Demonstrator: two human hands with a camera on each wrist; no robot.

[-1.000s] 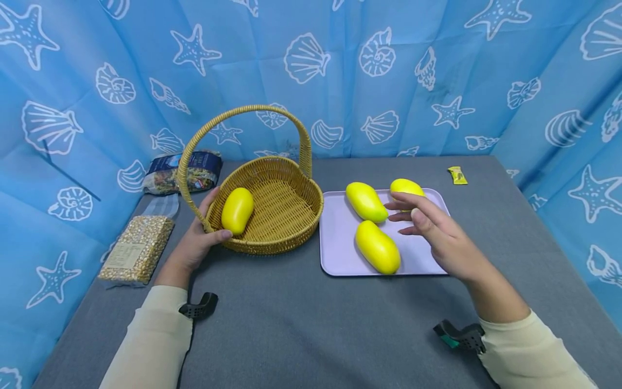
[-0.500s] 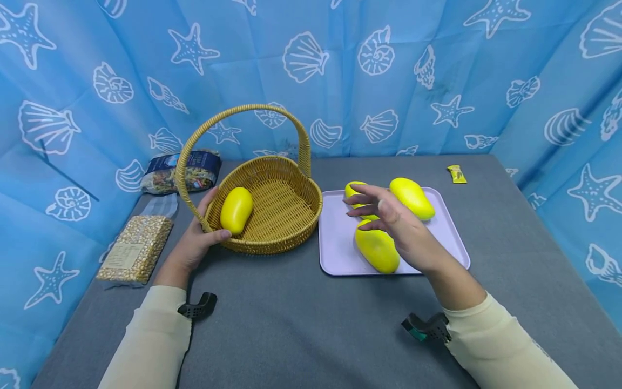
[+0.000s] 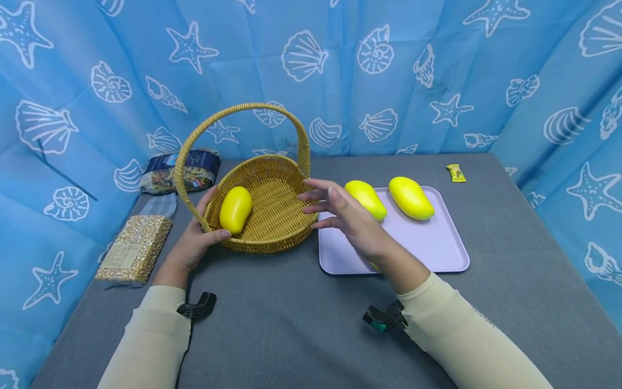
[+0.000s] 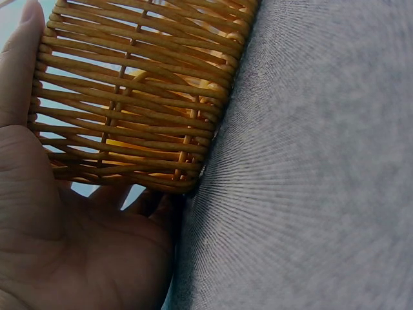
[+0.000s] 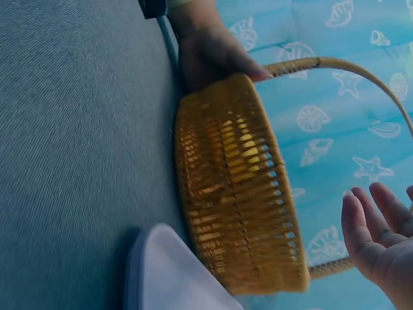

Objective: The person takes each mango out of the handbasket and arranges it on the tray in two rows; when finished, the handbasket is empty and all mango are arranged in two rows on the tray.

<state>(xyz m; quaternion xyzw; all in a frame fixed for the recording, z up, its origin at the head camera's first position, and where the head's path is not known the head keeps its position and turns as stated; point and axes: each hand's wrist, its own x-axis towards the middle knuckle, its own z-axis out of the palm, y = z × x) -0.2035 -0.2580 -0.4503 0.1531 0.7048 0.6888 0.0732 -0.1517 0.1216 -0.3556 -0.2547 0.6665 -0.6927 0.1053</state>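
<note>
A wicker basket [image 3: 279,208] with a tall arched handle stands left of centre, one yellow mango [image 3: 236,209] lying inside at its left. My left hand [image 3: 196,243] grips the basket's left side, thumb over the front rim and fingers behind; the left wrist view shows the palm [image 4: 97,252] by the woven wall. My right hand [image 3: 347,219] hovers between basket and tray, holding nothing, fingers extended toward the basket's right rim. Behind it two mangoes [image 3: 411,198] lie on the lilac tray [image 3: 437,251]. A third is almost wholly hidden under that hand.
At the far left lie a bag of corn kernels [image 3: 133,251] and a dark-topped food packet [image 3: 182,170]. A small yellow wrapped sweet [image 3: 455,173] sits at the back right. Blue shell-print curtain [image 3: 340,81] encloses the grey table [image 3: 272,324].
My right hand has swept left, from above the tray's right half to the basket's right rim. The left hand and basket have stayed in place.
</note>
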